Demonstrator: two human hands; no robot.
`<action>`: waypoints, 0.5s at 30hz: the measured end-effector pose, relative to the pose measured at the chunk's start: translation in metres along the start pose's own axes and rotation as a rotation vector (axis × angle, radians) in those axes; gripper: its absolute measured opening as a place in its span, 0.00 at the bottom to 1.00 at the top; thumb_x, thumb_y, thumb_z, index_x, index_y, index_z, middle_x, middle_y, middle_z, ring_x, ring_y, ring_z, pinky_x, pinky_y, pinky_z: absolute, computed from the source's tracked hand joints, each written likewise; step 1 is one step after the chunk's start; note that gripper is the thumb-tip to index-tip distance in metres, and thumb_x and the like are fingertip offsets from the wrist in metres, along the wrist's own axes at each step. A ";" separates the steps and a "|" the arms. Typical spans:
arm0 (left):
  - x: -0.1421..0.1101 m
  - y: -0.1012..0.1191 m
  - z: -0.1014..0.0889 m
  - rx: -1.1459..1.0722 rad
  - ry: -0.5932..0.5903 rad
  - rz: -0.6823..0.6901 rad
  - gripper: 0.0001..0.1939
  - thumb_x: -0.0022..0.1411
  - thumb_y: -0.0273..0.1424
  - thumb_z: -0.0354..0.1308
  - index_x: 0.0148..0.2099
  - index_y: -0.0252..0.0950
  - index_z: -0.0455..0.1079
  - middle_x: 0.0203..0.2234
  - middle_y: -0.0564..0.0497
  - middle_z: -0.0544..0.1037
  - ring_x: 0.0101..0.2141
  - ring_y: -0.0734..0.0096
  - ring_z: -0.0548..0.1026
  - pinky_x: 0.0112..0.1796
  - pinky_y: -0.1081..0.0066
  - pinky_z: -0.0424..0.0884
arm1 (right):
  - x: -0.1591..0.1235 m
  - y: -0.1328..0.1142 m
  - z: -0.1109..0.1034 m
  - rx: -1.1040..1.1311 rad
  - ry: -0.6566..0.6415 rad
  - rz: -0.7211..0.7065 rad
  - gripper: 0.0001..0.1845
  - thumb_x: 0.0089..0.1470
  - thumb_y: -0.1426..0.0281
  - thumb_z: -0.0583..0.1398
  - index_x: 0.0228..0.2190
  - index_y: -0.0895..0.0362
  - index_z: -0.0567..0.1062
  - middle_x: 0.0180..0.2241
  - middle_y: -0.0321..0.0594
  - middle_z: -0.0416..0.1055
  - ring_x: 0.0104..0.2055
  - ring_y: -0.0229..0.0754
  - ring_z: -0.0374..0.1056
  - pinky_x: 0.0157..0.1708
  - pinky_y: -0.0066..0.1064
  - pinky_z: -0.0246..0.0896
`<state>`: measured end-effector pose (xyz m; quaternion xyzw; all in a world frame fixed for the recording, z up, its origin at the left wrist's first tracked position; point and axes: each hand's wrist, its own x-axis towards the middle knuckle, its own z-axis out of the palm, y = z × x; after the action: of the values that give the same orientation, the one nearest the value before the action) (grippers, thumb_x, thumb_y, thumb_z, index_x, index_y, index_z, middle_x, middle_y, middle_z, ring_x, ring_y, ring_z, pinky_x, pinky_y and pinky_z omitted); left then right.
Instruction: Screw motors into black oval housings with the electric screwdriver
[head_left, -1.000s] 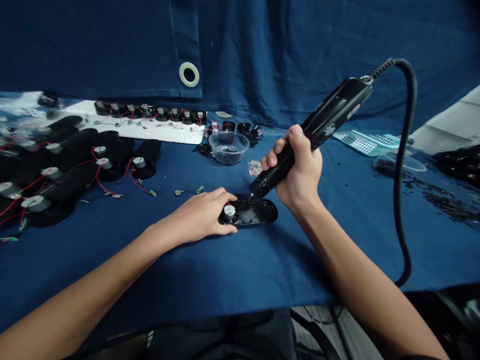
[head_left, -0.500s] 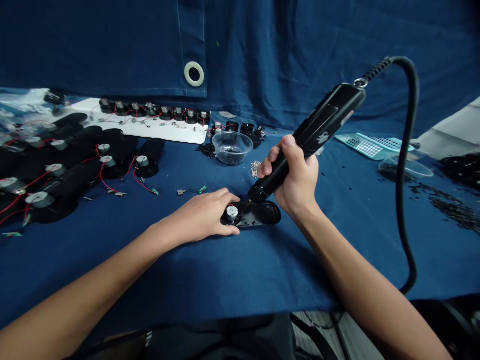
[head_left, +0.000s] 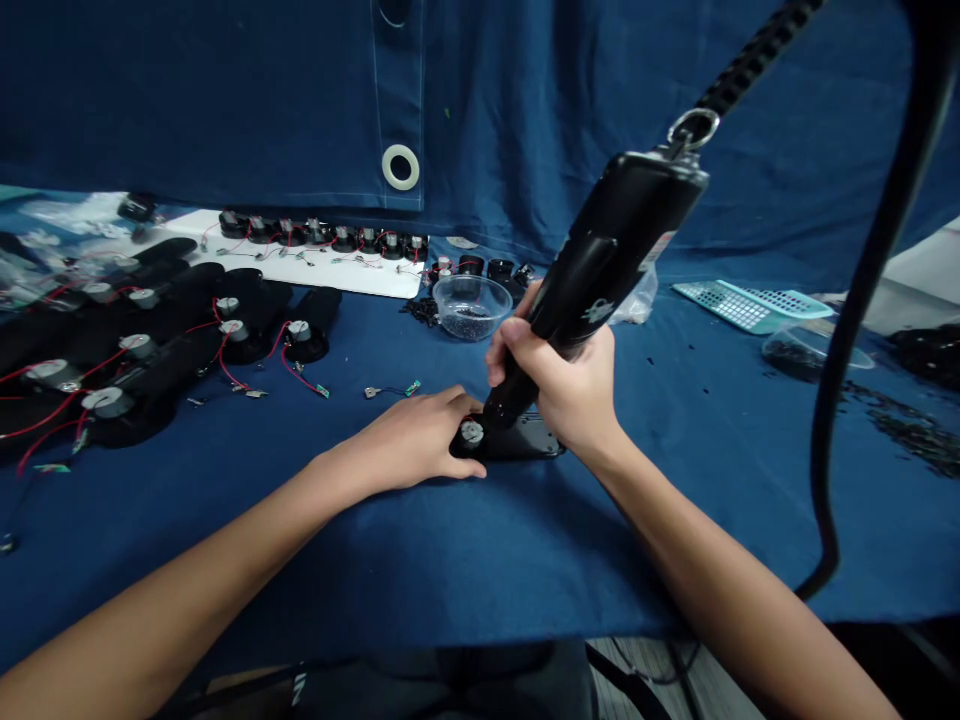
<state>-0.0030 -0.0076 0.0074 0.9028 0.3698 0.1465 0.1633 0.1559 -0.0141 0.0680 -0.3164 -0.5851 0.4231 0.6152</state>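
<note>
My left hand [head_left: 424,440] grips the motor end of a long black plastic housing [head_left: 525,440] lying on the blue cloth. A round silver motor [head_left: 472,433] shows between thumb and fingers. My right hand [head_left: 570,385] is wrapped round a black electric screwdriver [head_left: 600,260], corded at its top end. The screwdriver leans, its nose down over the housing just right of the motor. Its tip is hidden, so I cannot tell whether it touches a screw. Behind the left hand lies a small wired part with a green circuit board [head_left: 412,388].
Several black housings with motors and red wires [head_left: 232,330] cover the left side. At the back are a white board [head_left: 300,265] of motor units and a clear plastic bowl [head_left: 472,305]. A teal basket [head_left: 750,305] and loose black pieces lie right; the black cord [head_left: 832,400] hangs beside my right arm.
The screwdriver has tilted more upright, and its nose has shifted slightly left toward the motor. My left hand keeps its hold on the housing. The camera view has shifted a little.
</note>
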 end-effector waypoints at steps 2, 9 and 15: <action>0.000 -0.001 0.001 0.000 0.006 -0.001 0.27 0.53 0.43 0.64 0.53 0.39 0.64 0.46 0.47 0.73 0.42 0.53 0.75 0.38 0.61 0.70 | -0.002 -0.002 0.003 0.031 -0.052 0.019 0.14 0.45 0.64 0.67 0.30 0.55 0.69 0.23 0.34 0.71 0.23 0.37 0.69 0.27 0.32 0.67; -0.001 -0.002 0.005 0.007 0.012 -0.003 0.29 0.53 0.44 0.63 0.54 0.38 0.63 0.50 0.43 0.72 0.41 0.52 0.76 0.36 0.62 0.70 | 0.002 0.002 0.005 0.012 -0.090 0.001 0.12 0.48 0.64 0.65 0.30 0.54 0.67 0.16 0.29 0.66 0.16 0.35 0.63 0.20 0.29 0.62; -0.002 0.002 0.004 0.074 0.002 -0.010 0.28 0.54 0.45 0.63 0.53 0.36 0.63 0.48 0.42 0.73 0.42 0.50 0.76 0.38 0.61 0.70 | 0.004 0.007 0.009 0.000 -0.106 -0.052 0.13 0.50 0.61 0.64 0.31 0.52 0.66 0.14 0.26 0.63 0.14 0.33 0.58 0.19 0.28 0.58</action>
<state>-0.0014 -0.0106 0.0041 0.9061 0.3799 0.1329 0.1301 0.1460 -0.0089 0.0646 -0.2782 -0.6248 0.4231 0.5944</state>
